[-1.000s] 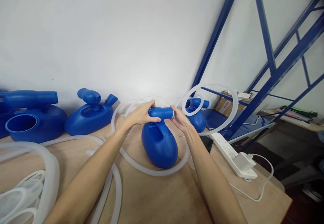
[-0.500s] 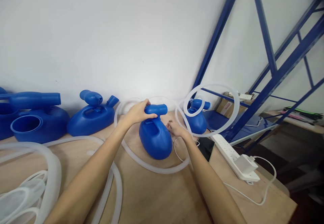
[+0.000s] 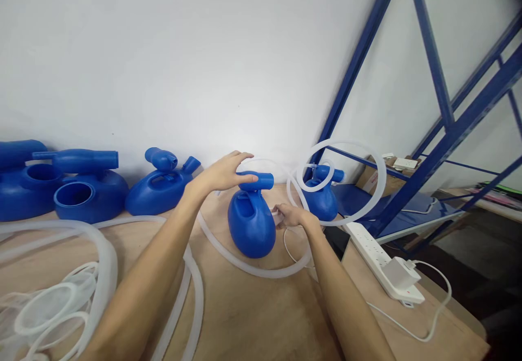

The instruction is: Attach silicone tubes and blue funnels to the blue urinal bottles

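In the middle of the wooden table a blue plastic jug (image 3: 252,228) stands upright, with a short blue tube-shaped piece on its top. My left hand (image 3: 224,173) is open, fingers spread, its thumb at the left end of that piece. Beside the jug's right side my right hand (image 3: 289,216) is closed on something pale, too small to make out. A translucent hose (image 3: 261,272) curves around the jug's base and loops up on the right.
More blue jugs (image 3: 157,190) line the wall on the left, with a hose coil and pale rings (image 3: 44,307) before them. Right are another jug (image 3: 321,200), a white power strip (image 3: 373,249) and a blue metal rack (image 3: 354,62).
My left hand has loosened from the jug's top piece, its fingers now lifted and spread. My right hand has turned beside the jug, and a pale thing now shows at its fingers.
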Demonstrator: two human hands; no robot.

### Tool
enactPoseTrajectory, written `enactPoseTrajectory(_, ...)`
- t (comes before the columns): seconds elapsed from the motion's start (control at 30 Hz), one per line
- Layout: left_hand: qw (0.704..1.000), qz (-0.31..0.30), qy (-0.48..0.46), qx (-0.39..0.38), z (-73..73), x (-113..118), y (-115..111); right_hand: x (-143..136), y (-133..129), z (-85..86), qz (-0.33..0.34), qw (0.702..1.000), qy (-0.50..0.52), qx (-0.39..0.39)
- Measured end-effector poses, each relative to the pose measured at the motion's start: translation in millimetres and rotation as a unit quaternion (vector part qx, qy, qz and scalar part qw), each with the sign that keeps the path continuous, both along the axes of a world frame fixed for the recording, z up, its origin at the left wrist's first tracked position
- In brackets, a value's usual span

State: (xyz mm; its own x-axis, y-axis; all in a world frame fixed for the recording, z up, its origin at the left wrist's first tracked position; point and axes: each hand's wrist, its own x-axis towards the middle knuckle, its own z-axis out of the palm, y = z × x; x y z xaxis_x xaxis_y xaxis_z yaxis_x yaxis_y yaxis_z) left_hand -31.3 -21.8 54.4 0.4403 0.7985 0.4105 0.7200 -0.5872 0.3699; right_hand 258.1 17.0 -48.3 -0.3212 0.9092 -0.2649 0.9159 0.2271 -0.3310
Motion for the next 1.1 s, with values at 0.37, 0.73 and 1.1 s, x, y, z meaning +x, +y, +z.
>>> enactPoseTrajectory(0.37,0.967,0.049,0.179,-0.172,65.9,-119,-100,-44,-130,111.7,0.196,0.952,0.18,0.151)
enactPoseTrajectory(0.73,0.961,0.126,0.179,-0.168,95.7,-163,-147,-318,-203,13.8,0.508,0.806,0.021,0.303)
enactPoseTrajectory(1.1,0.971,0.036,0.164,-0.169,34.1,-102,-78,-89,-83,68.0,0.098,0.934,0.259,0.226)
